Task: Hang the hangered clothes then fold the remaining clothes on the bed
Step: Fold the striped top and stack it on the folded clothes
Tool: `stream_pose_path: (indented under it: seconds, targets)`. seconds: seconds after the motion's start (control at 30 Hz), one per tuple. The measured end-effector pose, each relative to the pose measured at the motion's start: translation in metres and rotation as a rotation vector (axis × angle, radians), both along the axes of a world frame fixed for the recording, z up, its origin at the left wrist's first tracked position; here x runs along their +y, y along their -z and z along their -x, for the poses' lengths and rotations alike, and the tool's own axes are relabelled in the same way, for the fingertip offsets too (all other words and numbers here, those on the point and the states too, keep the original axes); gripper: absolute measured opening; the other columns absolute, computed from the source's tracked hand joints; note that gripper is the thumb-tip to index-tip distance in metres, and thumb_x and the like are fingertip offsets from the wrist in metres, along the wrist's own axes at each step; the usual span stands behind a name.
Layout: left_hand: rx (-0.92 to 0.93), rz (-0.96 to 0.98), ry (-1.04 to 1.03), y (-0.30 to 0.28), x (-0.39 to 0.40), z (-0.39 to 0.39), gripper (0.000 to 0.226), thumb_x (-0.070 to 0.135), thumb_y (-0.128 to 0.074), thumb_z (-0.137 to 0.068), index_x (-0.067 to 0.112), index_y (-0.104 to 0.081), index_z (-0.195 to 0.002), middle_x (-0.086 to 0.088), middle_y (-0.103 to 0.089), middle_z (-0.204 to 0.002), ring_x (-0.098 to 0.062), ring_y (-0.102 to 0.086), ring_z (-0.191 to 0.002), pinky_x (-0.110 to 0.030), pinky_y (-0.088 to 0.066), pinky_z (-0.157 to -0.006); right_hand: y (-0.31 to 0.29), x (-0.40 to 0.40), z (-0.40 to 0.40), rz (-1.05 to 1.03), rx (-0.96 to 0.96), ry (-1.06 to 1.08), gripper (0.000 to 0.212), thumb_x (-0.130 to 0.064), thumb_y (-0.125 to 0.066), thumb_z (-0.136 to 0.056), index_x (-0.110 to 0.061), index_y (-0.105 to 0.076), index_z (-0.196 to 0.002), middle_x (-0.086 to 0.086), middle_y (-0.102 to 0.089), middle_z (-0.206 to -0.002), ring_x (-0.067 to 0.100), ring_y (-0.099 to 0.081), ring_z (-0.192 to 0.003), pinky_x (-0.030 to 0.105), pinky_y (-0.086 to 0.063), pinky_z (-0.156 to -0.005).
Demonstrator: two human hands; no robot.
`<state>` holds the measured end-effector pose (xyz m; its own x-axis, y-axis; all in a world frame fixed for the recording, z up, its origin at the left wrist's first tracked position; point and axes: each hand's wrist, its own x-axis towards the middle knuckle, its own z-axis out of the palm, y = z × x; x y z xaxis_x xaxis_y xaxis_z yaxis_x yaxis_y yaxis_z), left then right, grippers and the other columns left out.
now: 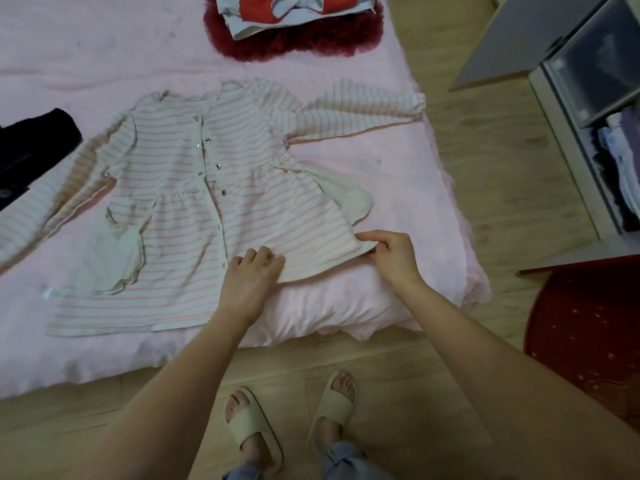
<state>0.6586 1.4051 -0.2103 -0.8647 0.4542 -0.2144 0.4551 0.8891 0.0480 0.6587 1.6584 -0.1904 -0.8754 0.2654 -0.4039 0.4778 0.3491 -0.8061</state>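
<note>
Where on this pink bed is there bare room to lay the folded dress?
Bare pink bed cover lies far left, beyond the pink-striped white button dress and left of the dark red fluffy cushion. Another patch sits under the dress's outstretched sleeve. The left edge is crowded by a black garment.
</note>
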Motion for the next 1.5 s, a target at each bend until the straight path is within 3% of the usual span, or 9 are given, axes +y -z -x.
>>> stream_pose_path:
  seconds: [0.27,0.47,0.6,0.73,0.9,1.03,1.13,1.3,1.5]
  targets:
    - [-0.131,0.286,0.156,-0.009,-0.006,-0.005,0.086,0.010,-0.058,-0.082,0.023,-0.010,-0.152,-0.004,-0.029,-0.144,-0.023,-0.038,-0.125,-0.035,-0.038,-0.093,0.015,-0.019,-0.006,-0.122,-0.080,-0.009,0.029,-0.021,-0.052,-0.096,0.001,-0.069,-0.103,0.015,-0.067,-0.110,0.022,-0.061,-0.094,0.015,-0.034,-0.069]
    - [-0.136,0.409,0.094,-0.018,-0.011,-0.013,0.077,0.005,-0.053,-0.087,0.019,-0.012,-0.150,-0.007,-0.036,-0.137,-0.024,-0.043,-0.120,-0.035,-0.039,-0.094,0.015,-0.015,-0.005,-0.135,-0.032,0.150,0.018,-0.006,-0.063,-0.087,-0.010,-0.069,-0.104,0.005,-0.068,-0.100,0.010,-0.056,-0.077,0.010,-0.038,-0.069]
    - [0.021,0.170,0.112,-0.014,-0.013,-0.014,0.047,-0.001,-0.078,-0.056,0.011,-0.064,-0.099,-0.005,-0.060,-0.084,-0.026,-0.058,-0.070,-0.035,-0.049,-0.059,0.019,-0.014,-0.005,-0.012,-0.061,0.315,0.014,-0.006,-0.067,-0.085,-0.008,-0.059,-0.096,0.004,-0.062,-0.089,0.020,-0.061,-0.079,0.027,-0.053,-0.074]
    - [-0.011,0.028,0.158,-0.021,-0.012,-0.012,0.037,-0.010,-0.075,-0.046,0.012,-0.055,-0.068,-0.003,-0.051,-0.055,-0.024,-0.050,-0.044,-0.026,-0.035,-0.044,0.023,-0.013,-0.003,0.021,-0.139,0.347,0.015,-0.016,-0.064,-0.090,-0.003,-0.062,-0.096,0.012,-0.065,-0.095,0.028,-0.064,-0.090,0.038,-0.055,-0.080]
    - [-0.151,-0.319,-0.457,-0.008,-0.022,-0.010,0.007,0.017,-0.056,-0.095,0.013,-0.055,-0.089,-0.001,-0.063,-0.067,-0.024,-0.060,-0.062,-0.032,-0.045,-0.057,0.013,-0.019,0.004,0.577,-0.198,0.565,0.018,-0.016,-0.055,-0.097,0.001,-0.055,-0.102,0.017,-0.063,-0.105,0.028,-0.063,-0.099,0.035,-0.055,-0.081]
    - [-0.103,-0.714,-0.713,-0.015,-0.022,-0.003,0.005,0.016,-0.057,-0.095,0.013,-0.055,-0.092,0.000,-0.062,-0.075,-0.017,-0.058,-0.067,-0.029,-0.042,-0.060,0.003,-0.037,0.012,0.795,-0.183,0.765,0.012,-0.012,-0.058,-0.095,-0.002,-0.057,-0.090,0.013,-0.065,-0.091,0.023,-0.064,-0.082,0.039,-0.053,-0.084]
    - [-0.058,-0.642,-0.555,-0.023,-0.024,-0.002,0.016,0.004,-0.053,-0.088,0.019,-0.049,-0.082,0.004,-0.054,-0.070,-0.015,-0.050,-0.063,-0.030,-0.038,-0.058,0.008,-0.043,0.018,0.624,-0.155,0.814,0.025,-0.021,-0.063,-0.093,-0.008,-0.052,-0.075,0.007,-0.060,-0.080,0.020,-0.059,-0.074,0.036,-0.052,-0.077]
    - [-0.118,-0.342,-0.087,-0.006,-0.045,-0.020,0.017,0.013,-0.063,-0.081,0.018,-0.073,-0.094,0.005,-0.066,-0.118,-0.019,-0.065,-0.103,-0.030,-0.052,-0.080,0.021,-0.032,0.011,0.001,-0.054,0.529,0.037,-0.026,-0.065,-0.090,-0.011,-0.036,-0.072,-0.003,-0.035,-0.066,0.017,-0.037,-0.067,0.023,-0.030,-0.053]
    - [-0.067,-0.116,0.200,0.004,-0.054,-0.036,0.023,0.002,-0.082,-0.058,0.009,-0.073,-0.078,-0.010,-0.070,-0.104,-0.027,-0.068,-0.088,-0.032,-0.055,-0.072,0.028,-0.018,-0.007,-0.428,-0.009,0.058,0.016,-0.015,-0.052,-0.095,-0.008,-0.038,-0.091,0.007,-0.049,-0.081,0.025,-0.046,-0.074,0.031,-0.033,-0.065]
